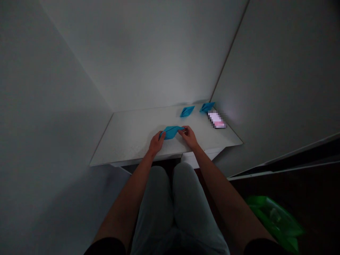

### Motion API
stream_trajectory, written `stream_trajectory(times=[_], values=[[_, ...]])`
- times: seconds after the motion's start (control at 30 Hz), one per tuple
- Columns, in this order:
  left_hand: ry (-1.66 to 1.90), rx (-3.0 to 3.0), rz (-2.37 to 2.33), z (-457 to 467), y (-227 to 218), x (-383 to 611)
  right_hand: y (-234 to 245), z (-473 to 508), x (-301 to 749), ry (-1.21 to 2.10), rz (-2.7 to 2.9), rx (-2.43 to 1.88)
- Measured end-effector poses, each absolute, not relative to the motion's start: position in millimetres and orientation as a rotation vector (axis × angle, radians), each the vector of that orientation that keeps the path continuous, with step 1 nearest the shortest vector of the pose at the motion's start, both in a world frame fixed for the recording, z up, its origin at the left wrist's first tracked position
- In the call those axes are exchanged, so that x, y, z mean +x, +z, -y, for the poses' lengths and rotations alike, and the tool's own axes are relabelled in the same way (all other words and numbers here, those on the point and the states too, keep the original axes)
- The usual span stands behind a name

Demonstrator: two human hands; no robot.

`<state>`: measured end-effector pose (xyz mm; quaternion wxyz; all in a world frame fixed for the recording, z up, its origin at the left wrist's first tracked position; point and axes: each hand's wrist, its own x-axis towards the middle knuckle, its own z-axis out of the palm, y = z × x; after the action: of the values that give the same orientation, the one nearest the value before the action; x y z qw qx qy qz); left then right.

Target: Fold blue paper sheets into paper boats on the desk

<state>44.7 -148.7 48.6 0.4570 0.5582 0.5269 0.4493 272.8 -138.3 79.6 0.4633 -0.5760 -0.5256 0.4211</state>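
Observation:
A folded blue paper piece [171, 132] lies on the white table [127, 141], stretched between both my hands. My left hand [156, 142] pinches its left end with closed fingers. My right hand [188, 136] pinches its right end. Two finished blue paper boats [187, 111] [207, 106] stand at the table's far right, well beyond my hands.
A phone with a lit screen [216, 119] lies near the right wall beside the boats. White walls close in the table on the left, back and right. A green plastic bag [276, 219] lies on the dark floor at lower right. My knees sit below the table's front edge.

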Motion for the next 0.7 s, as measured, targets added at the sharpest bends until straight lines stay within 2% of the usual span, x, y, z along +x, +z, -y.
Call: stream_trajectory(times=[0.27,0.5,0.7], values=[[1.099,1.436,-1.285,146.2,45.2,44.8,78.0,135.7,257.0,1.1,1.189,-1.384],[1.257,1.219,-1.172,141.1,39.2,41.2,75.8,131.9,234.8,1.179,1.128,-1.239],[1.214,1.077,-1.117,139.8,46.2,37.6,79.5,132.2,240.2,1.315,1.151,-1.198]])
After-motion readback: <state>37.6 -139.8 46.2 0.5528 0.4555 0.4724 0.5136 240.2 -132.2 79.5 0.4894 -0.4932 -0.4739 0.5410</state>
